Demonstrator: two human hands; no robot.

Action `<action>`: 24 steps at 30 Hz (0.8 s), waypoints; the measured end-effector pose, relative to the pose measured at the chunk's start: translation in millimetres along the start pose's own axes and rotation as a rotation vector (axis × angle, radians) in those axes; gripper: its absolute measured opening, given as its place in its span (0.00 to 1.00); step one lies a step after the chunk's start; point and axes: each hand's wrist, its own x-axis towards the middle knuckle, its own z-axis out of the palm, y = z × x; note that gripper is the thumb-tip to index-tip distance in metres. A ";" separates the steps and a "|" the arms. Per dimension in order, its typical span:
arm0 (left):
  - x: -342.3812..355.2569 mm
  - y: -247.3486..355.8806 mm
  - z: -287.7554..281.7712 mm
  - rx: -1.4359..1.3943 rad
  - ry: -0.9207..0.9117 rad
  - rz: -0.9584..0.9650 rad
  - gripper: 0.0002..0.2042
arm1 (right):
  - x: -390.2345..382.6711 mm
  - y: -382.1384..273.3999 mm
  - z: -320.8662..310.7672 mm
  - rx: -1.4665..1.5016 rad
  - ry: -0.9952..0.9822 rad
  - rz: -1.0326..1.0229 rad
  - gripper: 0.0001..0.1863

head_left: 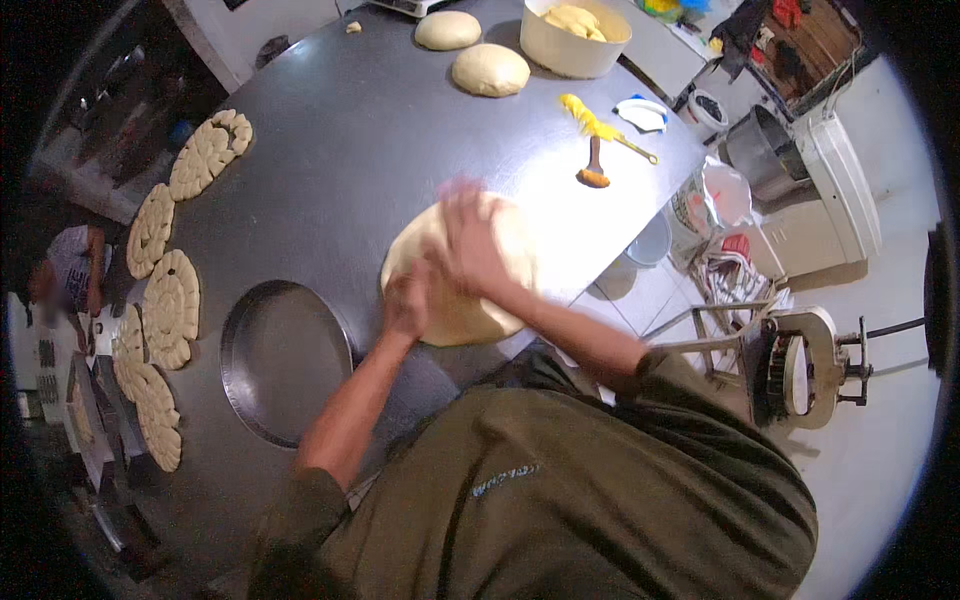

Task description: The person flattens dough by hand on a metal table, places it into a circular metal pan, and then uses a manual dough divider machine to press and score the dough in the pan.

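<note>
A large, flattened round of pale dough (465,318) lies on the dark metal table in front of me. Both of my hands rest on it, blurred by motion. My right hand (474,243) is stretched across the dough's upper middle, its fingers extended toward the far edge and smeared. My left hand (412,298) presses on the dough's left part, and its fingers are too blurred to make out. Left of the dough sits a round, shallow metal pan (285,365) with nothing in it.
Flat, scored dough rounds (172,308) line the table's left edge. Two dough balls (490,70) and a white tub (570,52) of dough pieces stand at the far side. A yellow-handled brush (595,170) lies at the far right. A metal-framed machine (805,365) stands beyond the right edge.
</note>
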 end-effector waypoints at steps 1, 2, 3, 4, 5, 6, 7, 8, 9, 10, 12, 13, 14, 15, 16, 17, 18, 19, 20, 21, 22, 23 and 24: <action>10.6 9.1 -3.2 -0.290 0.219 -0.092 0.38 | -37.2 -10.2 7.2 -0.024 -0.103 -0.221 0.46; 17.6 19.4 -5.0 -0.579 0.418 -0.195 0.38 | -51.6 -9.3 13.7 0.146 -0.156 -0.219 0.44; 30.0 31.6 -10.6 -0.516 0.446 -0.113 0.38 | -65.7 -9.2 21.1 0.319 -0.212 -0.213 0.43; 50.5 49.6 -15.4 -0.458 0.469 -0.022 0.38 | -55.1 2.0 27.8 0.667 -0.193 0.008 0.42; 61.4 62.8 -17.5 -0.395 0.486 0.063 0.38 | -52.1 22.9 35.4 1.158 -0.195 0.241 0.40; 71.7 79.6 -18.3 -0.390 0.480 0.066 0.38 | -48.1 40.8 42.9 1.650 -0.093 0.483 0.37; 79.2 87.1 -22.6 -0.376 0.511 0.055 0.38 | -54.6 44.2 2.0 1.604 -0.020 0.490 0.34; 88.9 103.2 -14.2 -0.384 0.490 0.066 0.38 | -77.2 65.3 -3.8 1.133 0.202 0.465 0.33; 99.9 108.7 -12.1 -0.370 0.443 0.042 0.37 | -76.3 67.9 -11.1 0.867 0.291 0.266 0.31; 110.0 110.7 -4.5 -0.357 0.384 0.014 0.36 | -73.5 71.8 -11.9 0.831 0.249 0.369 0.30; 116.7 84.0 12.5 0.001 0.327 0.055 0.36 | -42.5 71.8 -11.0 0.767 0.172 0.533 0.28; 120.9 34.1 8.0 0.363 0.369 0.104 0.36 | -16.7 49.8 -14.2 1.119 0.189 0.737 0.26; 121.8 6.3 3.1 0.722 0.383 0.145 0.37 | -6.3 43.8 -15.2 0.859 0.255 0.601 0.27; 107.5 5.3 16.0 0.801 0.203 0.184 0.39 | -13.6 66.2 -22.8 0.566 0.344 0.496 0.29; 88.9 7.8 27.9 0.879 0.021 0.212 0.43 | -22.7 88.3 -29.7 0.271 0.413 0.395 0.31; 82.9 40.1 35.0 0.659 -0.037 0.202 0.42 | -34.9 123.4 -24.2 -0.123 0.278 0.382 0.37; 81.8 78.1 40.9 0.448 -0.110 0.203 0.41 | -60.0 133.4 -5.7 -0.461 0.315 0.456 0.44; 81.8 69.1 18.3 0.475 -0.245 0.161 0.37 | -50.9 103.3 -12.3 -0.240 0.107 0.480 0.45; 87.1 56.8 -9.7 0.493 -0.364 0.117 0.34 | -37.1 69.5 -32.3 -0.032 -0.103 0.476 0.47; 93.7 51.5 -27.4 0.497 -0.497 0.089 0.30 | -34.1 53.6 -49.0 0.088 -0.207 0.468 0.46; 85.3 55.2 -30.5 0.317 -0.484 0.181 0.18 | -43.0 52.3 -65.1 0.194 -0.317 0.481 0.46; 86.4 61.5 -35.8 0.362 -0.509 0.324 0.17 | -46.8 54.9 -76.6 0.301 -0.428 0.489 0.45; 82.1 93.1 -40.9 0.404 -0.550 0.487 0.16 | -49.4 72.5 -87.7 0.508 -0.530 0.462 0.43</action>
